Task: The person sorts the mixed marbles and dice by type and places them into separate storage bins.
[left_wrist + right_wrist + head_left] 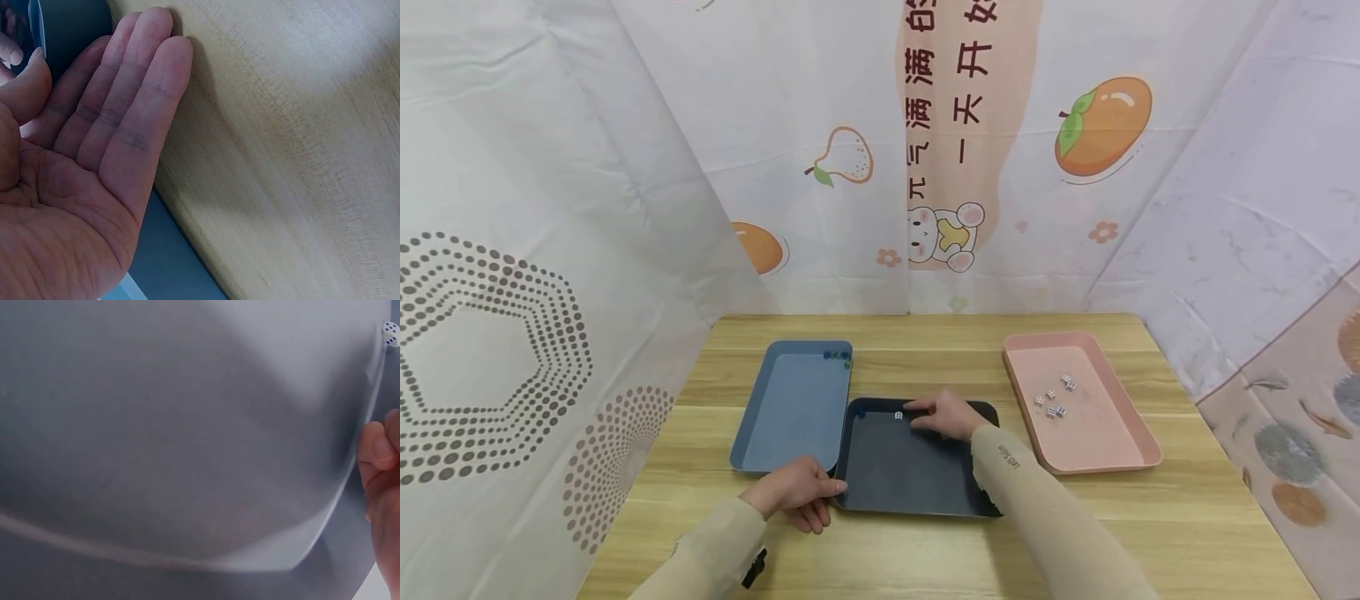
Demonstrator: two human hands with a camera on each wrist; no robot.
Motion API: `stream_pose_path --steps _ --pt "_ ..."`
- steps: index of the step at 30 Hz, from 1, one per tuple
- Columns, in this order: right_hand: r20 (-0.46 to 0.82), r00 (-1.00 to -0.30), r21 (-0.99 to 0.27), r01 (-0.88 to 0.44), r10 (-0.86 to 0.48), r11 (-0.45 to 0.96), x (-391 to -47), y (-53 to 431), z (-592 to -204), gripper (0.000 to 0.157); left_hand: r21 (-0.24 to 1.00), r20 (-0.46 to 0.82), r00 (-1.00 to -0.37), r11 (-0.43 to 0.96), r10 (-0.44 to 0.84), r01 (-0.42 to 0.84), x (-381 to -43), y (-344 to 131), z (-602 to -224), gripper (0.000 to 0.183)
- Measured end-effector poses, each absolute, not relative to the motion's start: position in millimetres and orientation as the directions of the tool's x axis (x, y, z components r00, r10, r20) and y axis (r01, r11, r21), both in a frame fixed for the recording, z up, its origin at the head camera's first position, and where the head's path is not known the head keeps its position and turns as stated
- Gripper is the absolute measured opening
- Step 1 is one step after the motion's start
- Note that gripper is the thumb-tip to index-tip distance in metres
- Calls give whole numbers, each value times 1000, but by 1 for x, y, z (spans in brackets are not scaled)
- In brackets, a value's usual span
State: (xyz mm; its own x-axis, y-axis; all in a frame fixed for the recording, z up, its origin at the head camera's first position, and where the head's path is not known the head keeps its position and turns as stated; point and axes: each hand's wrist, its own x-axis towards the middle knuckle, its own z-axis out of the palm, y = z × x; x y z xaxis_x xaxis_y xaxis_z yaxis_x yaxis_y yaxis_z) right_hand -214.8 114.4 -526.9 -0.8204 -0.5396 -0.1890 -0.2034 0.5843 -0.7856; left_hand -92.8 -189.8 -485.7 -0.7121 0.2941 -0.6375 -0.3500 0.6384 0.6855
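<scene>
A dark rectangular tray [917, 471] lies on the table between my hands. My left hand [801, 490] holds its near left corner, thumb over the rim and fingers outside; the left wrist view shows these fingers [119, 106] fairly straight beside the tray wall. Inside the tray, near its far wall, sit a white die [898, 415] and a small dark blue ball [861, 414]. Over the tray's far side, my right hand [951, 417] reaches toward the die with loosely bent fingers. In the right wrist view, the die [392, 334] stands apart from the fingertips.
To the left is a blue tray [793, 408] with several small blue and green balls [837, 356] in its far right corner. A pink tray [1105, 442] on the right holds several white dice [1051, 393]. Printed curtains [850, 100] hang behind the wooden table [925, 358].
</scene>
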Motion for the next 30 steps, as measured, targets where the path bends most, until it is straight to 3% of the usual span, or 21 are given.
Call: stream_pose_path --steps 9,30 --pt "-243 -791 -760 -204 -562 616 -213 110 -528 45 678 -641 -711 647 289 -348 -92 -188 -481 42" --pt "-213 -766 -754 -266 -607 600 -211 98 -528 48 678 -639 -713 649 289 -345 -92 -189 -483 42"
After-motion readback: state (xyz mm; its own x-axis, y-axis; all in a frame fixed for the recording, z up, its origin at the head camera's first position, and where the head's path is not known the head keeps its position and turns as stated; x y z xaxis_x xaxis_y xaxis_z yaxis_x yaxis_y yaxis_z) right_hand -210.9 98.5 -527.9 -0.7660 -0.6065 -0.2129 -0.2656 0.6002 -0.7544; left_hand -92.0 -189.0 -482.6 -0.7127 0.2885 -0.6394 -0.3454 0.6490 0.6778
